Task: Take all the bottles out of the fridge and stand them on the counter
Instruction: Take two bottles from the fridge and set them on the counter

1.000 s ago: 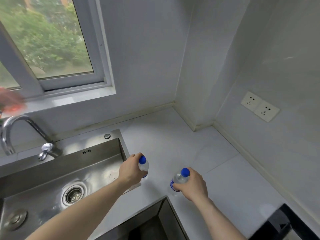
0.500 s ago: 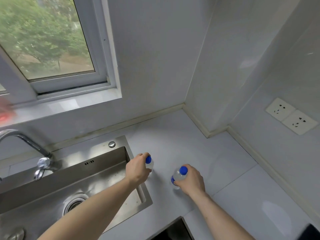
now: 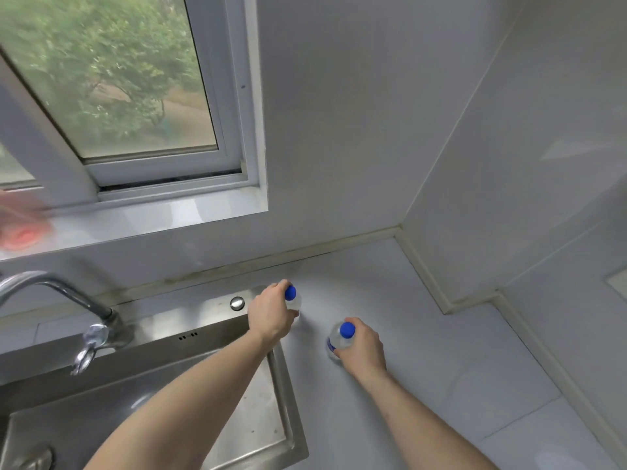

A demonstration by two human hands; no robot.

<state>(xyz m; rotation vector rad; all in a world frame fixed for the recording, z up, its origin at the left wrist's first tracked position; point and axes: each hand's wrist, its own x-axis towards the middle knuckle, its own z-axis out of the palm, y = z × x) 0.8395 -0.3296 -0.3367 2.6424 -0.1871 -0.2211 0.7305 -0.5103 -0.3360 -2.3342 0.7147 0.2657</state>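
Two small clear bottles with blue caps are upright over the white counter (image 3: 424,361). My left hand (image 3: 271,313) grips the left bottle (image 3: 291,296) just right of the sink's back corner. My right hand (image 3: 361,347) grips the right bottle (image 3: 341,335), which has a blue label, a little nearer to me. Both bottoms are hidden by my hands, so I cannot tell whether they touch the counter. The fridge is out of view.
A steel sink (image 3: 163,401) with a curved tap (image 3: 68,300) lies to the left. Above it is a window (image 3: 112,83) with a sill, where a blurred red object (image 3: 20,228) sits. Tiled walls form a corner at the back right.
Both hands have carried the bottles farther back along the counter, toward the rear wall. The view has tilted up and the wall sockets have left the frame.
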